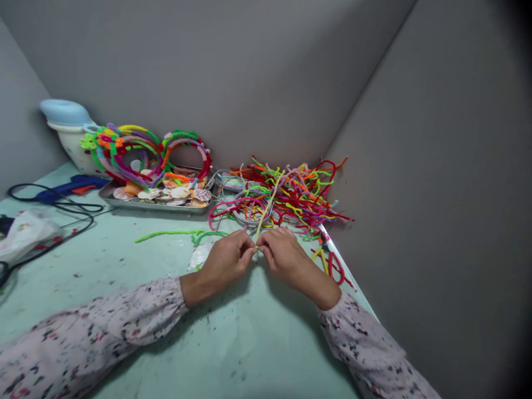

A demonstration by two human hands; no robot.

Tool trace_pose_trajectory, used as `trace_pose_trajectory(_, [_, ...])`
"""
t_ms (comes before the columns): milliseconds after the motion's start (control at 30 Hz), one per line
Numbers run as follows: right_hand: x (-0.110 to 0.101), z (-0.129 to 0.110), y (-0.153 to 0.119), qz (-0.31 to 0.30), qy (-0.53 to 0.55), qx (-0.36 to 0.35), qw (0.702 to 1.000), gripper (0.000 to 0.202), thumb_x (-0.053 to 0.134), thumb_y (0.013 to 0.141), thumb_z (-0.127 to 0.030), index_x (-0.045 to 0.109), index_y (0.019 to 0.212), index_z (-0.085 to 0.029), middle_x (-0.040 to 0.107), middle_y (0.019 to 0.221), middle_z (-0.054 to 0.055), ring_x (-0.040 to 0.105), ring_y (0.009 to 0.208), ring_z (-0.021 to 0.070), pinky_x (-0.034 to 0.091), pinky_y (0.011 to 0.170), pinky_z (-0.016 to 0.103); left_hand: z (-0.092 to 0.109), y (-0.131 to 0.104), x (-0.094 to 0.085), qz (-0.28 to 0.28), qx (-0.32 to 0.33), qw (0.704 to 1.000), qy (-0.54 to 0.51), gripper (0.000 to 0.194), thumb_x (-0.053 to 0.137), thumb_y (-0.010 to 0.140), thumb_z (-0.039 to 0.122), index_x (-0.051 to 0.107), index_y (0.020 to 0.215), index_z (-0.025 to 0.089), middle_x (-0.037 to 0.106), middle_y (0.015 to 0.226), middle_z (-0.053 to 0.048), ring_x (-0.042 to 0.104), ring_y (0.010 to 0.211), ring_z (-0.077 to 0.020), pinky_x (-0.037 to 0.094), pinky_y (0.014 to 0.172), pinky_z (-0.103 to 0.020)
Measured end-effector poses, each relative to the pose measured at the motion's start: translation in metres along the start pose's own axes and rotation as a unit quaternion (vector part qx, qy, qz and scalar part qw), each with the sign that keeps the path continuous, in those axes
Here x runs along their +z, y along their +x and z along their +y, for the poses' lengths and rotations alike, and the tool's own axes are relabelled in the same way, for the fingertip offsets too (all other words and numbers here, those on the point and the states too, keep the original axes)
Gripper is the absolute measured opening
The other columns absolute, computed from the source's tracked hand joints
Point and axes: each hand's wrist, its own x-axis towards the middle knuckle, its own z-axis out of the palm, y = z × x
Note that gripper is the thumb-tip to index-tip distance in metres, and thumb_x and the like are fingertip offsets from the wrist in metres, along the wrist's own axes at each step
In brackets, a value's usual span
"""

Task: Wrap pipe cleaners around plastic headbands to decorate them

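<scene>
A pale yellow pipe cleaner (267, 212) rises from between my fingertips and leans up over the colourful heap. My left hand (228, 256) pinches its lower end from the left. My right hand (285, 255) pinches the same end from the right, the fingertips of both hands almost touching. Left of my hands, a green pipe cleaner (170, 233) lies on the pale green table (233, 343), close to a small clear plastic piece (199, 255).
Behind my hands spreads a tangled pile of pipe cleaners (299, 194). A metal tray (158, 205) holds shells and wrapped headbands (145, 133). Further left are a white bin (77, 144) with a blue lid, a black cable (62, 203) and a plastic bag (31, 235). Grey walls enclose the table.
</scene>
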Motion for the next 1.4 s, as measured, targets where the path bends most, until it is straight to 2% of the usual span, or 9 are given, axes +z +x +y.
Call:
trace_pose_trajectory(167, [-0.001,-0.001,0.0,0.017,0.008,-0.004,1.0,0.009,0.05,0.088,-0.014,0.058,0.091,-0.019,0.062,0.089,0.005,0.051,0.084,0.0188,0.036,0.08,0.033,0.0,0.001,0.0,0.006,0.004,1.0,-0.01,0.012,0.052,0.084,0.022,0.056,0.074,0.017,0.059,0.073,-0.002,0.052,0.067,-0.0146,0.038,0.062,-0.026])
trace_pose_trajectory(600, [0.004,0.003,-0.001,0.013,-0.006,-0.012,1.0,0.01,0.048,0.088,-0.015,0.057,0.086,-0.018,0.058,0.085,0.006,0.047,0.082,0.0195,0.036,0.077,0.033,-0.001,-0.001,0.001,0.014,0.025,0.999,0.017,0.012,0.053,0.085,0.022,0.057,0.075,0.017,0.059,0.074,-0.002,0.053,0.068,-0.0146,0.039,0.063,-0.026])
trace_pose_trajectory(900, [0.003,0.008,-0.002,-0.05,0.045,-0.019,0.998,0.013,0.044,0.088,-0.01,0.054,0.085,-0.018,0.057,0.084,0.004,0.048,0.082,0.0172,0.039,0.078,0.031,-0.001,-0.002,0.002,-0.02,0.012,1.0,0.003,0.012,0.054,0.084,0.022,0.059,0.074,0.016,0.06,0.073,-0.003,0.053,0.068,-0.0151,0.039,0.063,-0.026])
trace_pose_trajectory(1033, [0.001,0.011,-0.001,-0.063,0.081,-0.017,0.995,0.013,0.046,0.088,-0.01,0.056,0.086,-0.018,0.06,0.085,0.004,0.051,0.083,0.0166,0.041,0.078,0.03,-0.001,-0.002,0.002,-0.015,0.011,1.0,-0.011,0.011,0.055,0.084,0.024,0.06,0.078,0.016,0.061,0.075,-0.003,0.054,0.069,-0.0152,0.039,0.063,-0.026])
trace_pose_trajectory(1233, [-0.004,0.01,0.004,-0.028,0.133,0.04,0.99,0.008,0.056,0.085,-0.014,0.062,0.082,-0.018,0.066,0.083,0.002,0.057,0.079,0.015,0.041,0.073,0.027,-0.003,-0.002,0.002,0.001,-0.003,0.999,-0.051,0.014,0.055,0.085,0.026,0.064,0.09,0.017,0.066,0.082,-0.004,0.057,0.07,-0.0147,0.042,0.063,-0.025])
trace_pose_trajectory(1400, [-0.005,0.01,0.002,0.005,0.148,0.051,0.988,0.007,0.059,0.082,-0.015,0.061,0.088,-0.019,0.066,0.085,0.002,0.058,0.08,0.0147,0.042,0.072,0.026,-0.007,-0.001,0.005,0.006,-0.018,0.994,-0.106,0.017,0.054,0.085,0.026,0.066,0.093,0.017,0.069,0.081,-0.003,0.06,0.071,-0.0147,0.043,0.063,-0.024])
